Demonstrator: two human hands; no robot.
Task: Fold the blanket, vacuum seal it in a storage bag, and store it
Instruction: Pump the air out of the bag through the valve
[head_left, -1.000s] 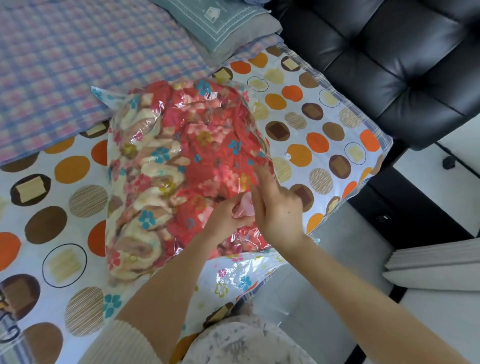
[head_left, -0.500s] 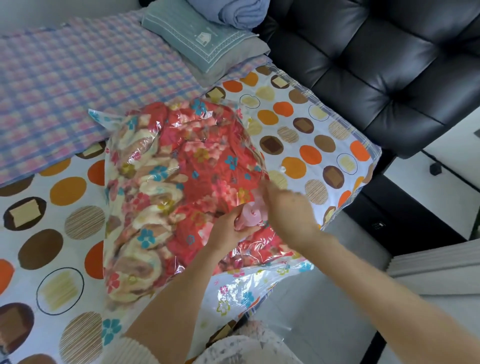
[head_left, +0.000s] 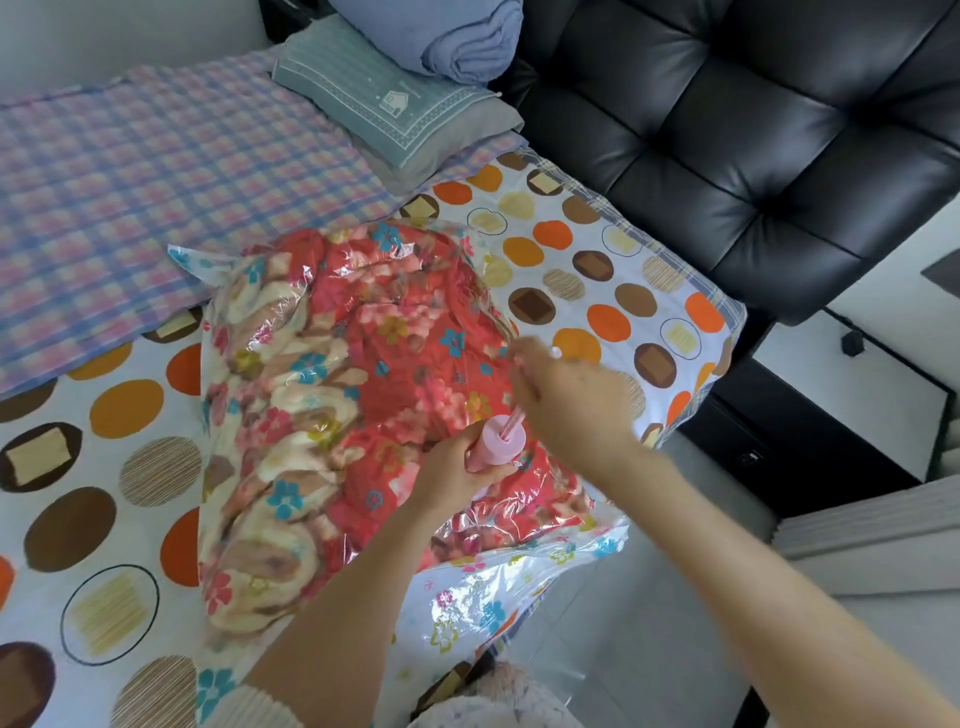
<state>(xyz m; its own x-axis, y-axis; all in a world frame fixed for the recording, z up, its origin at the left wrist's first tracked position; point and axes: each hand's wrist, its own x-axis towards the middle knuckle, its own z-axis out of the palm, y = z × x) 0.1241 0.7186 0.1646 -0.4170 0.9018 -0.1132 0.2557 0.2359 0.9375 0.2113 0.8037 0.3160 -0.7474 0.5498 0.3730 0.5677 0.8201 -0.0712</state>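
A red floral blanket (head_left: 358, 395) lies folded inside a clear storage bag (head_left: 498, 592) on the bed. A pink hand pump (head_left: 496, 441) stands upright on the bag near its right side. My left hand (head_left: 457, 475) is wrapped around the pump's body. My right hand (head_left: 571, 405) holds the pump's handle, pulled up above the body, with the thin rod showing between them; this hand is blurred. The bag's flowered clear end hangs toward the bed's near edge.
The bed has a sheet with brown and orange circles (head_left: 93, 519) and a pink-blue plaid cover (head_left: 156, 171). A teal pillow (head_left: 384, 104) and a rolled blue blanket (head_left: 457, 36) lie at the head. A black padded chair (head_left: 753, 130) stands to the right.
My right hand has risen from the pump's top, drawing the handle and rod up. The left hand stays on the pump body. The camera has tilted up a little.
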